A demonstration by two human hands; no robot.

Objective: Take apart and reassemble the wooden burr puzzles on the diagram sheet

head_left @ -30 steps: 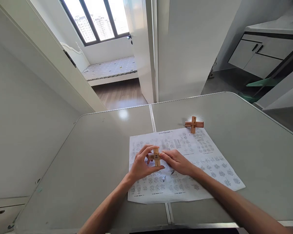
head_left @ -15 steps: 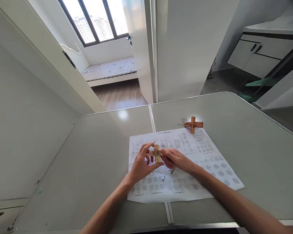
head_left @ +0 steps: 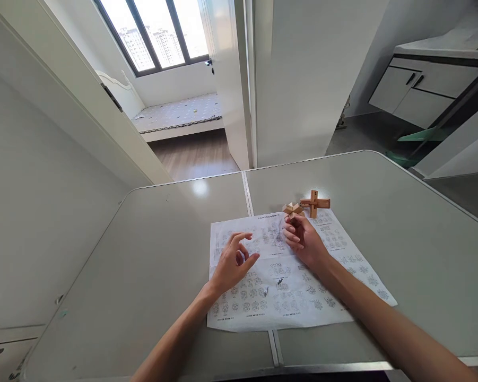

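My right hand [head_left: 304, 241] reaches toward the far part of the sheet, its fingertips pinching the near end of a light wooden burr puzzle [head_left: 293, 208]. Just right of that puzzle stands a darker, reddish wooden burr puzzle [head_left: 314, 203], shaped like a cross. Whether the two touch is hard to tell. My left hand [head_left: 234, 261] is empty, with thumb and fingers apart and curved above the printed instruction sheet [head_left: 242, 318]. Rows of small puzzle diagrams cover this paper.
The grey table [head_left: 151, 276] has a raised metal rim and a central seam. Two small dark scraps or marks [head_left: 279, 281] show on the paper. Past the table are a door [head_left: 226, 79], a bed [head_left: 183, 114] and a white cabinet [head_left: 422, 93].
My right hand has carried the light wooden puzzle away from my left hand, forward and right, beside the darker one. The left hand stays nearly in place, now empty.
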